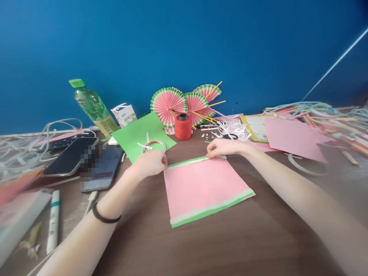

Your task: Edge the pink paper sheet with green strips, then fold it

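Note:
A pink sheet of paper (204,188) lies flat on the brown table, with white and green strips along its far and near edges. At its far left corner, my left hand (151,161) is closed, fingertips pinching the striped edge. My right hand (222,148) pinches the same far edge farther right, thumb and finger pressed together. Just beyond my left hand, a green sheet (135,140) carries a roll of tape (161,145) and small white paper strips. A black band circles my left wrist.
Behind the sheet stand a red thread spool (183,128) and pleated watermelon-coloured paper fans (168,102) on sticks. A green-capped bottle (93,107), phones (103,170) and a marker (53,222) are at left. Paper scraps, pink paper (290,136) and tangled strips (316,111) lie at right.

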Available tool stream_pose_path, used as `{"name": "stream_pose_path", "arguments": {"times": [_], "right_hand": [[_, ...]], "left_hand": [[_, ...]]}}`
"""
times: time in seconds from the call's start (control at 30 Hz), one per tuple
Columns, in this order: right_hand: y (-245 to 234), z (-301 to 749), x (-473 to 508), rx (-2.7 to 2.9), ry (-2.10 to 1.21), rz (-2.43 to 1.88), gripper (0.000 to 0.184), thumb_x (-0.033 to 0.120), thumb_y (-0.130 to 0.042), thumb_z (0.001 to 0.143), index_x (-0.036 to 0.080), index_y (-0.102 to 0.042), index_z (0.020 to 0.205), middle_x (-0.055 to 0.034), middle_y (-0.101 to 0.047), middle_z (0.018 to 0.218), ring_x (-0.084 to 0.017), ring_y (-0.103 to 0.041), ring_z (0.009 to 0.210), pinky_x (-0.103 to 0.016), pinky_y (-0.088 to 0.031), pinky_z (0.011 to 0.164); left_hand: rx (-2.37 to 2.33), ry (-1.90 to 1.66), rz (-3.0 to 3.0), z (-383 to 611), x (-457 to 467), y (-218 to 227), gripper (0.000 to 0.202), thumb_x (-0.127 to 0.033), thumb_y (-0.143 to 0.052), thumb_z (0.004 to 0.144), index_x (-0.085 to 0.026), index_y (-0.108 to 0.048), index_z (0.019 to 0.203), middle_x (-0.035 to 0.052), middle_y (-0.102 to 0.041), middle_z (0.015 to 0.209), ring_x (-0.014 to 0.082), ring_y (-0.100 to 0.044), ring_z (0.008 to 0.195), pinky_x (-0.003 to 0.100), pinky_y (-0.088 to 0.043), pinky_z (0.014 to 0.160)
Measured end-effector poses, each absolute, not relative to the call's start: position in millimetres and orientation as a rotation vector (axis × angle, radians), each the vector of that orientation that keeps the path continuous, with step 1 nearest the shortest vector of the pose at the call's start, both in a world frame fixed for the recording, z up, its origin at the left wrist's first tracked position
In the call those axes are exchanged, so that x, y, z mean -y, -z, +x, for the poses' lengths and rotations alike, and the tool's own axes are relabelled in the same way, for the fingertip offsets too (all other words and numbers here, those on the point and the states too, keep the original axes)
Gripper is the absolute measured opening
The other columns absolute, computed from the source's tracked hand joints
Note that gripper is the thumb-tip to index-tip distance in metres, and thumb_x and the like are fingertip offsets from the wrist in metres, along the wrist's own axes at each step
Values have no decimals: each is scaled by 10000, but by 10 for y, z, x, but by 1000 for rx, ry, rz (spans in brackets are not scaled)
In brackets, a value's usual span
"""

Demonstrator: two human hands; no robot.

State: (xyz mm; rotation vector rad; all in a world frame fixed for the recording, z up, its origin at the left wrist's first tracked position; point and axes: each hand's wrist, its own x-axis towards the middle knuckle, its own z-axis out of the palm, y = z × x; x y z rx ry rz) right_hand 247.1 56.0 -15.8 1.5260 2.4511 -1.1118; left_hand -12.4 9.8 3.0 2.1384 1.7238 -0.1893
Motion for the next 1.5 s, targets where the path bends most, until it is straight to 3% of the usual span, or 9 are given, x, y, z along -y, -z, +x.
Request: {"name": "stream_pose_path", "arguments": {"times": [0.33, 0.63, 0.93, 1.5], "right_hand": [[167, 2479, -571, -2460, 1114, 1519, 247, 393, -533, 668, 167, -511, 570, 53, -383, 474, -72, -324, 458, -237, -217, 460], [184, 2479, -573, -2465, 1124, 1506, 253, 393, -538, 673, 166, -501, 568, 50, -389, 481, -72, -326, 460, -233, -219, 459], [198, 2489, -586, -2482, 1116, 1505, 260, 395, -541, 671, 165, -495, 560, 49, -382, 468, -72, -326, 452, -232, -222, 452], [169, 2472, -570, -2479, 1094, 1506, 241, 374, -530, 671, 167, -491, 553, 56, -383, 462, -68, -329, 448, -231, -224, 449]], "left_hand": [[-1690, 187, 2113, -138, -105, -43, 185, -136, -475, 585, -182, -640, 658, 28, -650, 731, 170, -568, 689, 256, -389, 587], [-1758, 307, 2205, -73, -42, -76, 215, -130, -441, 603, -206, -624, 685, 19, -666, 803, 208, -581, 788, 330, -411, 744], [-1783, 331, 2212, -49, -28, -70, 262, -143, -445, 613, -197, -655, 760, 58, -667, 858, 227, -585, 817, 361, -422, 777], [-1758, 277, 2154, -132, -111, -25, 157, -231, -486, 656, -171, -616, 720, 51, -651, 780, 180, -584, 714, 257, -397, 582]]}}
